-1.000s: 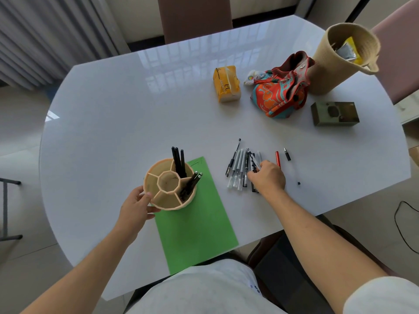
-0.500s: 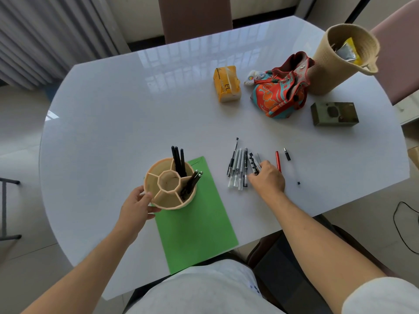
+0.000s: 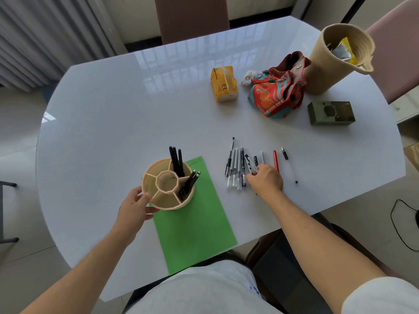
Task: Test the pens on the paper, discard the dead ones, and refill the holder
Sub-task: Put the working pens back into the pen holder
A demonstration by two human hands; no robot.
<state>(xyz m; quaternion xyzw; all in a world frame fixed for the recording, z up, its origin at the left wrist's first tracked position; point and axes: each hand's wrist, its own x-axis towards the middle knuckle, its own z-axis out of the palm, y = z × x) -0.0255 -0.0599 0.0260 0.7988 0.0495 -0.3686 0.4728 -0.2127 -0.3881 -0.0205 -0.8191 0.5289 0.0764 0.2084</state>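
The right hand (image 3: 265, 180) covers the near ends of the black-and-white patterned pens (image 3: 249, 163) beneath its curled fingers, so whether it actually pinches one cannot be told. Behind the left hand's (image 3: 135, 206) grip, the beige plastic compartmented pen holder (image 3: 167, 184) hides the far left corner of the green paper sheet (image 3: 195, 223) and the lower shafts of the black pens (image 3: 176, 159) standing in it. Any test marks on the sheet are too small to make out.

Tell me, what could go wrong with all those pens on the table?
The right hand is reaching into the loose pens; a nudge could roll the red pen toward the table edge. The holder, gripped by the left hand, stands partly on the green paper and might tip.
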